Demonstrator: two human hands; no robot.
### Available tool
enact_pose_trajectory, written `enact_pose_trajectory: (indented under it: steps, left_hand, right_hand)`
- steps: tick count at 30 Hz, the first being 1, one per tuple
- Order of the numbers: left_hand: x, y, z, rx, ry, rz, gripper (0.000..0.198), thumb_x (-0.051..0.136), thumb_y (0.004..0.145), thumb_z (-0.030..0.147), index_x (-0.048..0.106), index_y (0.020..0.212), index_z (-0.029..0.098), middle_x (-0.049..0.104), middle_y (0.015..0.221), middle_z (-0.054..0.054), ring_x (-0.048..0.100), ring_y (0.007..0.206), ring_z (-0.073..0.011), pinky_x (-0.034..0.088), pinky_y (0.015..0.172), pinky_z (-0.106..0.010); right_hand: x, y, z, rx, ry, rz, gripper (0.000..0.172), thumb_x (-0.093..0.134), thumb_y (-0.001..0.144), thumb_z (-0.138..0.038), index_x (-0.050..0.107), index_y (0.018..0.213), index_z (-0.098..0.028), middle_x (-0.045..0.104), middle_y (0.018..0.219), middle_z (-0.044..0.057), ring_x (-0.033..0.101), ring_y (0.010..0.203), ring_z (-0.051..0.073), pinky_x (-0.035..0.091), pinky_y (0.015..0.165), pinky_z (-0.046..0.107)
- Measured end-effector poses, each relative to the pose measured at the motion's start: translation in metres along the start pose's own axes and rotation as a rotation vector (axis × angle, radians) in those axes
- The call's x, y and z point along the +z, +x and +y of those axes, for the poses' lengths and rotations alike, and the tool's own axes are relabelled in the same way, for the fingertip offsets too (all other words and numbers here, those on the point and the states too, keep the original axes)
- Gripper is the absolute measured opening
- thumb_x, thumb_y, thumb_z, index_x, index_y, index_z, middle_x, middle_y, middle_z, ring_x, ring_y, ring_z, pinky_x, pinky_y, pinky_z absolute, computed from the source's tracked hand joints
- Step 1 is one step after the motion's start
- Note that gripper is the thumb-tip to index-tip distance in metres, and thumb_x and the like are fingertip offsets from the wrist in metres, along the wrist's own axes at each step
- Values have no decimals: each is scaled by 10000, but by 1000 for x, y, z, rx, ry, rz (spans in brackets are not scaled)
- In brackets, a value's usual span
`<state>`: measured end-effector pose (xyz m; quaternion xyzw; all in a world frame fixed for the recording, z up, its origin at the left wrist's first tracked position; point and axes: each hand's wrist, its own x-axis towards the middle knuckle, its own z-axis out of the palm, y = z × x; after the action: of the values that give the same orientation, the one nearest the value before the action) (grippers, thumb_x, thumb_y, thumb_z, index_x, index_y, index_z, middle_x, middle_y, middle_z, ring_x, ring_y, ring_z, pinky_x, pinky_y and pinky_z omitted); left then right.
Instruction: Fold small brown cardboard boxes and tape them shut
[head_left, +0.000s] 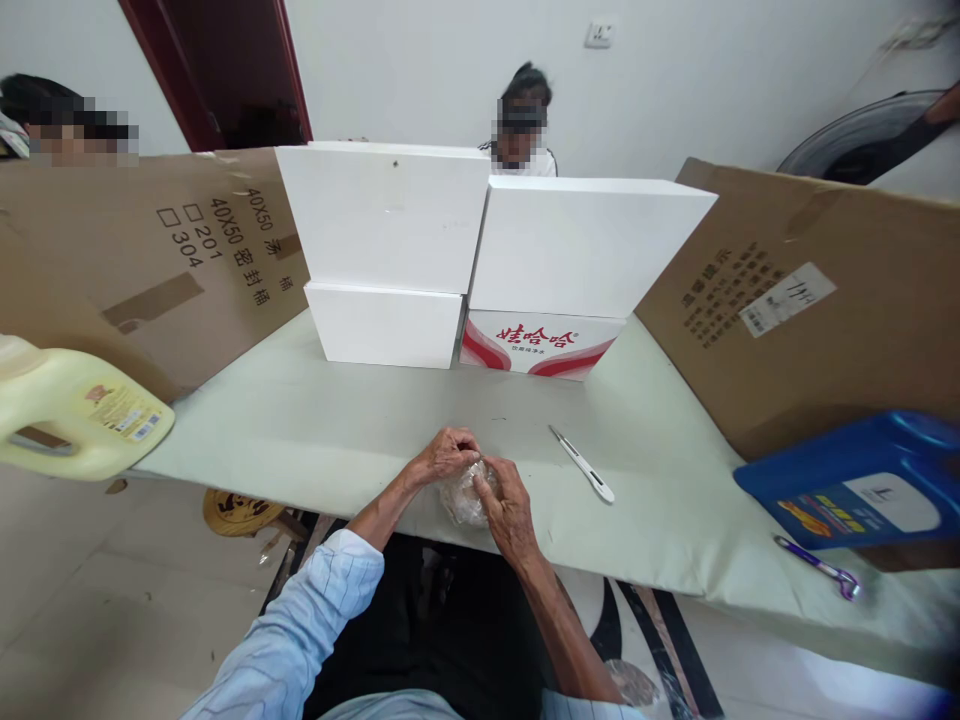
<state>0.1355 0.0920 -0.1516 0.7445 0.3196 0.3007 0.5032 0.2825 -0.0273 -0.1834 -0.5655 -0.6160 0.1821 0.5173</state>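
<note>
At the near edge of the table, both hands meet over a roundish bundle of clear, crinkled plastic [463, 500]. My left hand [448, 455] is closed, its fingertips pinching at the bundle's upper edge. My right hand [511, 508] curls around the right side, thumb on top of the plastic and fingertips close to those of the left. What lies inside the plastic, if anything, cannot be made out. A white utility knife [583, 465] lies on the table to the right of my hands, touched by neither.
White boxes [390, 220] stand stacked across the table [360, 420], between cardboard panels [187, 250]. A pale yellow jug [82, 410] sits left; a blue bottle [855, 480] and a purple tool [817, 568] lie right. Beyond the boxes is a person [525, 125]; another [60, 120] is at far left.
</note>
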Motion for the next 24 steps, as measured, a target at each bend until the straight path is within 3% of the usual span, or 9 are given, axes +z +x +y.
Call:
enact_pose_trajectory:
  steps: [4,8,13,18,24]
  left_hand:
    - [1,-9,-1,-21,5,48,218,672,836,318,802,821,144,707,829,-31,616,789,-160,480,729,-252]
    - [0,-39,-7,-76,12,139,353,642,917,432,824,1019,147,737,975,-71,643,889,-191,496,812,-285]
    - [1,-65,-9,-123,-14,145,409,609,952,473,824,1017,131,747,905,-71,653,827,-191,491,748,-278]
    - [1,-59,-10,-137,-42,147,404,599,926,413,826,1071,112,780,933,-79,670,812,-187,491,710,-263]
    - [-6,-48,-9,-108,-17,165,355,601,912,379,839,977,123,773,923,-71,659,823,-180,487,742,-263]
  right_hand:
    - [0,-3,1,44,9,42,330,585,1030,-472,674,1249,-241,669,1207,104,637,1123,274,536,1012,438]
    - [2,-9,4,124,18,128,394,592,1021,-518,657,1269,-219,671,1243,116,626,1168,282,521,1052,459]
    - [6,-13,5,189,19,202,480,594,997,-560,640,1296,-187,666,1276,132,617,1205,293,501,1088,473]
    - [3,-14,3,250,45,163,581,604,972,-612,608,1366,-185,654,1347,147,612,1259,312,503,1101,478]
    - [-6,-15,5,310,10,66,822,709,878,-696,522,1506,-199,612,1447,166,591,1327,352,496,1127,532]
